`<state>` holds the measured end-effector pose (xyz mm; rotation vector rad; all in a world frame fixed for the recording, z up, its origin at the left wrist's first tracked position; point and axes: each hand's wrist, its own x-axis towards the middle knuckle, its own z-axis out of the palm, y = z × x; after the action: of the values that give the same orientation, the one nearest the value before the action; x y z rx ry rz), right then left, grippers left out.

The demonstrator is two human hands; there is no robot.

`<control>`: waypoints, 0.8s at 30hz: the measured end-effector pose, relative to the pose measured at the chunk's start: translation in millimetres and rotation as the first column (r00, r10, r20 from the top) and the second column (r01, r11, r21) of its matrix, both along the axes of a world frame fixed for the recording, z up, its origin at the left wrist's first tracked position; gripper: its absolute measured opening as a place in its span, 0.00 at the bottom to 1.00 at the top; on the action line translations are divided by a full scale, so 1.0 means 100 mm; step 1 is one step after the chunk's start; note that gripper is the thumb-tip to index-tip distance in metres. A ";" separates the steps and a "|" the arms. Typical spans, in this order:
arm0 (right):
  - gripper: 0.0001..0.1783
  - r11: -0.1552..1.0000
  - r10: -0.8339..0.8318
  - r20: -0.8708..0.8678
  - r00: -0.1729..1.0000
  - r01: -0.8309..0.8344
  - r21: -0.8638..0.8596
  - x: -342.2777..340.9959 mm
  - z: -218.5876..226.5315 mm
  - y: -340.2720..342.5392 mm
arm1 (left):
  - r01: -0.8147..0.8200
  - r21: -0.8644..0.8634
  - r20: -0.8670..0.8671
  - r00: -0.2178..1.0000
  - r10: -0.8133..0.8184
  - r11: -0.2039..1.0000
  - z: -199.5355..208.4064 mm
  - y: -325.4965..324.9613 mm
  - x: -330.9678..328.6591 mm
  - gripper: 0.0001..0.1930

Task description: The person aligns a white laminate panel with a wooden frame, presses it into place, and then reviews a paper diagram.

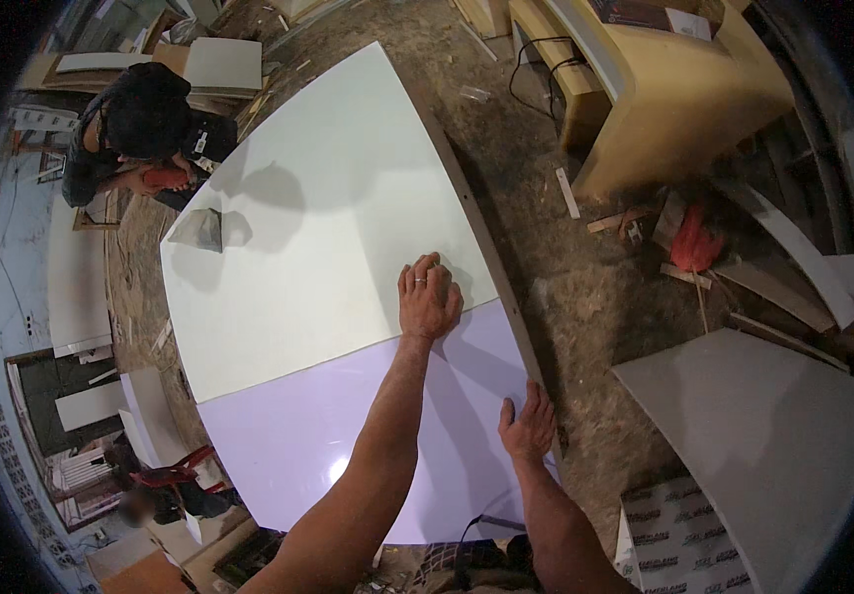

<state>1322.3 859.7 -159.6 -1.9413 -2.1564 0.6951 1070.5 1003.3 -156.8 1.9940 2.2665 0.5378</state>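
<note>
A large panel lies before me, with a white sheet [348, 178] on its far part and a glossy pale-lilac sheet [298, 426] on its near part, meeting at a straight seam. My left hand [430, 302], a ring on one finger, presses on the white sheet just beyond the seam. Its fingers are bent and drawn together; whatever may be under them is hidden. Along the panel's right edge rests my right hand [529, 426], fingers stretched forward and thumb apart. A small clear plastic bag [204, 230] with grey contents sits at the panel's far left.
Beyond the left edge a co-worker [145, 139] in dark clothes holds something red. Curved yellowish furniture [684, 109] stands at far right, near a black cable. A red bag [694, 243], offcuts and a large grey panel [763, 416] lie to the right. A red chair [185, 470] stands at left.
</note>
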 end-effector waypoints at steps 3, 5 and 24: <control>0.33 0.999 -0.030 0.007 1.000 0.031 -0.017 0.00 -0.02 -0.02 | 0.009 0.000 -0.004 1.000 -0.009 1.000 0.03 0.00 0.01 0.15; 0.33 1.000 -0.025 0.018 1.000 0.025 -0.010 -0.01 -0.04 -0.04 | 0.000 -0.019 -0.007 1.000 0.000 1.000 0.03 -0.01 0.00 0.15; 0.30 0.998 -0.025 -0.044 0.999 0.028 0.054 -0.01 -0.03 -0.01 | 0.019 -0.032 -0.080 0.997 -0.021 0.999 -0.07 -0.01 -0.06 0.14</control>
<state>1321.2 858.7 -162.7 -1.9066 -2.0986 0.6606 1064.8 1002.3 -163.8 2.0575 2.2824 0.4257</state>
